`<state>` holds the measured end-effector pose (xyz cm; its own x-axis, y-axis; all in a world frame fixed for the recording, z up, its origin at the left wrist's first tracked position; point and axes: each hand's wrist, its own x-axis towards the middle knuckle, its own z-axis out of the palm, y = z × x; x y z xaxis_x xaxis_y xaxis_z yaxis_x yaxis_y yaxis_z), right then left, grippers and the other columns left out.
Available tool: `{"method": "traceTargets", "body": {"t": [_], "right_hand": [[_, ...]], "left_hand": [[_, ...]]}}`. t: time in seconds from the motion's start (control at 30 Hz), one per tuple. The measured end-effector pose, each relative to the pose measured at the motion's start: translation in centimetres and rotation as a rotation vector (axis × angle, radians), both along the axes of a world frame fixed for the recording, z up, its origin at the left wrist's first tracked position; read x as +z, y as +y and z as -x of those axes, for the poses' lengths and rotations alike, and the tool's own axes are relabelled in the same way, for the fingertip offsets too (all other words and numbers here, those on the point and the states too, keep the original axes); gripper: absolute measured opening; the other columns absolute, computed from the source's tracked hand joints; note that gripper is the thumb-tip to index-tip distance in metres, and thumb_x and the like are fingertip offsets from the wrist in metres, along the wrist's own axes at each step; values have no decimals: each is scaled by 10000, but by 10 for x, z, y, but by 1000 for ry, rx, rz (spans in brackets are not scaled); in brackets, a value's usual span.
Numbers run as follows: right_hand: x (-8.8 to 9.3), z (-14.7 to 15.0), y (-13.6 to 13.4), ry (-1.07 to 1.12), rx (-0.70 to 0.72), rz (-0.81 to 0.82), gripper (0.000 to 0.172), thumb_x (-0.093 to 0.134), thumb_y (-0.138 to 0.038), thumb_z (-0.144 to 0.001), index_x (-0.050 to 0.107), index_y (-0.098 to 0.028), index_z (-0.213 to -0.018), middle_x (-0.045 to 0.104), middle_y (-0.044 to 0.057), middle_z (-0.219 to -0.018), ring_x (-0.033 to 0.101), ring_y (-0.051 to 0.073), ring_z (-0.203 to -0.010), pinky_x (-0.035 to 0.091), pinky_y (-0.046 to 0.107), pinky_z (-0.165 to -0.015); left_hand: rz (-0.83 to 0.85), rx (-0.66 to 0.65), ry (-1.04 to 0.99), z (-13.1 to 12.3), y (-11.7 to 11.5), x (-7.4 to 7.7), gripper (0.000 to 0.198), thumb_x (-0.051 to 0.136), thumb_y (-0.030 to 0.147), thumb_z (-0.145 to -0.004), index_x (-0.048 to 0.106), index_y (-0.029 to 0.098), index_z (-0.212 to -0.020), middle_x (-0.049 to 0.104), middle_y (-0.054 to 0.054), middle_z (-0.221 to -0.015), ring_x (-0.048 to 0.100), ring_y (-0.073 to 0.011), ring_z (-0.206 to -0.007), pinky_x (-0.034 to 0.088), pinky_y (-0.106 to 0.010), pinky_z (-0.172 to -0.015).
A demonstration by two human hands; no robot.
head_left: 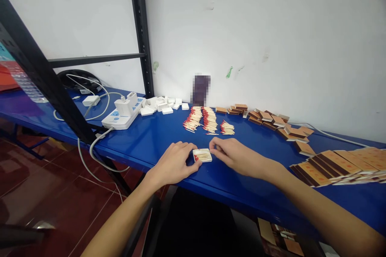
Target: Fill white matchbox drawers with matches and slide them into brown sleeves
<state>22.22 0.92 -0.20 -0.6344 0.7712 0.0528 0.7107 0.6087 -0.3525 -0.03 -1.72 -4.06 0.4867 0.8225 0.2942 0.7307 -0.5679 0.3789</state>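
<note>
A small white matchbox tray (207, 160) lies on the blue table near its front edge, with several red-tipped matches (201, 157) inside. My left hand (177, 162) grips the tray at its left end, thumb at the near side and fingers at the far side. At the tray's right end is my right hand (230, 153), fingers curled and pinched together; whether anything is between them is hidden. Beyond the hands lie two long rows of loose matches (209, 120) and a smaller pile of matches (227, 127), red heads to the left.
White empty trays (161, 104) are heaped at the back left beside a power strip (120, 119) with chargers and cables. Brown matchbox sleeves (267, 117) lie scattered at the back right, and stacked matchboxes (340, 164) stand at the right. A black shelf post (141, 28) rises at the left.
</note>
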Motion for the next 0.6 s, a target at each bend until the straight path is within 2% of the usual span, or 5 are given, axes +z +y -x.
{"method": "traceTargets", "body": {"t": [0.1,0.2,0.37,0.47,0.6], "right_hand": [[-4,0,7,28,-5,-77,244,323,-320,-1012,534,-220,-939,650,21,-834,580,168,-743,385,270,-679],[-13,-6,35,-30,-116,-224,234,325,-283,-1011,538,-194,-974,660,55,-862,596,191,-787,384,284,-709],[-33,-12,71,-223,-157,-204,187,365,-249,-1003,532,-166,-1009,673,101,-921,619,210,-839,375,274,-699],[-35,-10,72,-261,-170,-187,198,343,-245,-1010,523,-163,-997,671,107,-910,620,207,-817,367,271,-683],[-18,-5,48,-176,-130,-174,179,350,-239,-1002,513,-174,-966,655,84,-869,595,189,-757,363,272,-660]], "left_hand": [[-4,3,0,0,0,0,249,532,418,-908,595,210,-1031,636,-22,-883,574,-213,-850,407,-334,-776],[-6,3,5,0,-1,0,253,542,414,-906,594,212,-1051,635,-18,-884,571,-209,-840,405,-331,-769],[3,-1,13,1,-1,1,269,536,420,-911,590,211,-1071,638,-23,-902,565,-211,-846,398,-332,-770],[5,-7,13,1,-1,1,262,538,422,-910,588,212,-1060,639,-21,-909,562,-212,-850,397,-330,-766],[0,-3,13,0,-1,0,253,541,419,-909,593,209,-1041,638,-21,-900,562,-208,-838,396,-328,-760]]}}
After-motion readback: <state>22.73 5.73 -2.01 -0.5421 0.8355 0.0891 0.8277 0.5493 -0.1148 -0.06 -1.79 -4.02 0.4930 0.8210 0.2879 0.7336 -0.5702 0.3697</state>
